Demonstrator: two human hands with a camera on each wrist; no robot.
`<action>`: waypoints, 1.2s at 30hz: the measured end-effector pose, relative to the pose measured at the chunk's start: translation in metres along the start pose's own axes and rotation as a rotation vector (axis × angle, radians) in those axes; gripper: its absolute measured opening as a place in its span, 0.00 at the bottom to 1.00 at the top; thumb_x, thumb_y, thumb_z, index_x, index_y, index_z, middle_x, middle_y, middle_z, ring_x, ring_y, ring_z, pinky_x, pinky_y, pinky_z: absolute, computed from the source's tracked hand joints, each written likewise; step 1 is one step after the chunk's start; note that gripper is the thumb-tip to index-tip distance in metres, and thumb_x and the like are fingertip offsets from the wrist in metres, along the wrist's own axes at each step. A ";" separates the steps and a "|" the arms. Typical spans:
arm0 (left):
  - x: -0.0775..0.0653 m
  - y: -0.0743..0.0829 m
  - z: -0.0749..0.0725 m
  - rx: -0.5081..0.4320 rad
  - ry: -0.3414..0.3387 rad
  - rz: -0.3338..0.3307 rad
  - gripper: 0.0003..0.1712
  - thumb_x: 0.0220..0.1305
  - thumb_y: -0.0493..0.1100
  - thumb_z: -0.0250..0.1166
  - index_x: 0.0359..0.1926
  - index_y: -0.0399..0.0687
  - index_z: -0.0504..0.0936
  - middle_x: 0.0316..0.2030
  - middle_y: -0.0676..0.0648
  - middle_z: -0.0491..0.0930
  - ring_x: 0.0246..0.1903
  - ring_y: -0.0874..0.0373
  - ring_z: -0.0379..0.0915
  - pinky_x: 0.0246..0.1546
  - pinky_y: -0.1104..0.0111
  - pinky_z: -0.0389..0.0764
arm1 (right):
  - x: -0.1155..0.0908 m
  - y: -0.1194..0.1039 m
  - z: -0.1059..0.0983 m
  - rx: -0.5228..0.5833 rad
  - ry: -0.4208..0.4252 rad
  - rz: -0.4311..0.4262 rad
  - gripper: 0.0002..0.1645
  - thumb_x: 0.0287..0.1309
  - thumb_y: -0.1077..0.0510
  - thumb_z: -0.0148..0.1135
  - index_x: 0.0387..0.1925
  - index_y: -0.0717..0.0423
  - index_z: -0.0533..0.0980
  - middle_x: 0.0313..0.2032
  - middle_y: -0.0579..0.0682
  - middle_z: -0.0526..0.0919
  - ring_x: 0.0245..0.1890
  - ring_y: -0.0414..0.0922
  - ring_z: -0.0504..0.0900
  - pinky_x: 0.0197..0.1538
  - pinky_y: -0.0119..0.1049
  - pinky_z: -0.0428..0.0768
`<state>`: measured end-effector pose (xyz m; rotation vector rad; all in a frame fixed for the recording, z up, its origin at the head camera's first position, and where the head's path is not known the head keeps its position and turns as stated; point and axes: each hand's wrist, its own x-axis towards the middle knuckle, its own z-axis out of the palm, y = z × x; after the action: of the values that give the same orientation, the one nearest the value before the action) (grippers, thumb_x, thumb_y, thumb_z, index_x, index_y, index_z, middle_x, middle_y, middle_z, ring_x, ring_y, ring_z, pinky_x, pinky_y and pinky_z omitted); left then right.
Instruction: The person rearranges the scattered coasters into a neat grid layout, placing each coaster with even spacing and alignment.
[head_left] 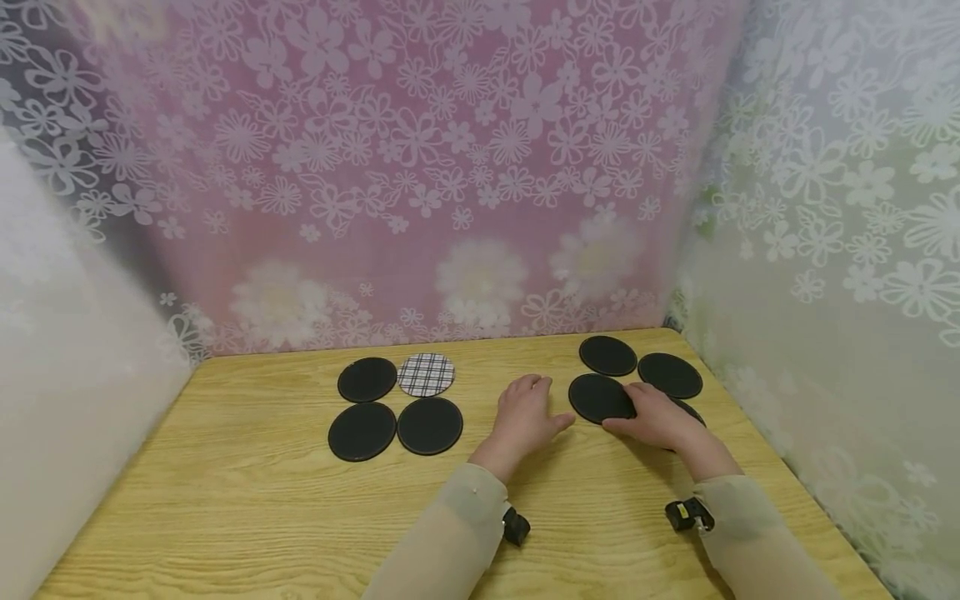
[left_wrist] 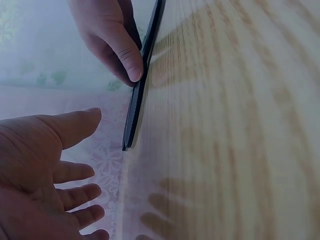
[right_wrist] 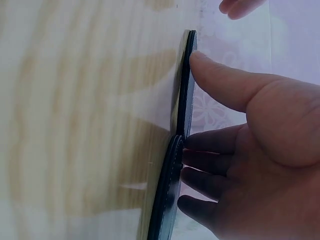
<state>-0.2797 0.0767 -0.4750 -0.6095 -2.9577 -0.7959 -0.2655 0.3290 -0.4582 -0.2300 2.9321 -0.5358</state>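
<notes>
My right hand [head_left: 660, 417] is at the front-left black round coaster [head_left: 598, 397] of the right group. Its thumb touches that coaster's near edge, and the fingertips reach its right side, where another coaster [right_wrist: 167, 195] adjoins in the right wrist view. The fingers look fairly straight, and the coaster lies about flat. My left hand [head_left: 522, 421] hovers over the wood left of this coaster, holding nothing, with its thumb and fingers spread apart in the left wrist view. Part of the front-right coaster [head_left: 688, 411] is hidden behind the right hand.
Two more black coasters lie behind, one at the back left [head_left: 607, 356] and one at the back right [head_left: 670, 375]. In the left group, a plaid coaster [head_left: 426, 375] lies among black ones [head_left: 430, 426]. Floral curtains [head_left: 420, 167] stand around the wooden table [head_left: 247, 500].
</notes>
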 end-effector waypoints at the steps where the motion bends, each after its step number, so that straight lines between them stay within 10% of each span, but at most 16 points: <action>1: 0.000 0.000 0.000 -0.001 -0.002 -0.001 0.44 0.75 0.63 0.73 0.80 0.44 0.74 0.77 0.42 0.71 0.78 0.44 0.63 0.79 0.49 0.64 | 0.000 0.000 0.000 -0.004 0.001 -0.001 0.58 0.73 0.39 0.72 0.76 0.82 0.62 0.75 0.85 0.61 0.75 0.82 0.60 0.71 0.76 0.66; 20: 0.002 -0.002 0.004 0.001 -0.035 -0.015 0.45 0.69 0.63 0.79 0.77 0.45 0.78 0.70 0.40 0.74 0.68 0.43 0.68 0.71 0.50 0.71 | 0.004 -0.010 -0.003 0.065 -0.016 -0.104 0.50 0.59 0.49 0.85 0.68 0.80 0.73 0.67 0.78 0.74 0.69 0.75 0.72 0.69 0.69 0.74; 36: 0.007 0.004 0.013 0.077 -0.080 -0.061 0.43 0.65 0.68 0.79 0.71 0.47 0.83 0.62 0.43 0.77 0.59 0.46 0.69 0.65 0.51 0.71 | 0.000 -0.020 -0.002 -0.002 -0.007 -0.027 0.50 0.56 0.45 0.87 0.68 0.75 0.76 0.61 0.74 0.77 0.64 0.76 0.72 0.65 0.69 0.75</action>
<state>-0.2835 0.0882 -0.4837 -0.5617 -3.0765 -0.6738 -0.2638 0.3115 -0.4494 -0.2706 2.9271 -0.5355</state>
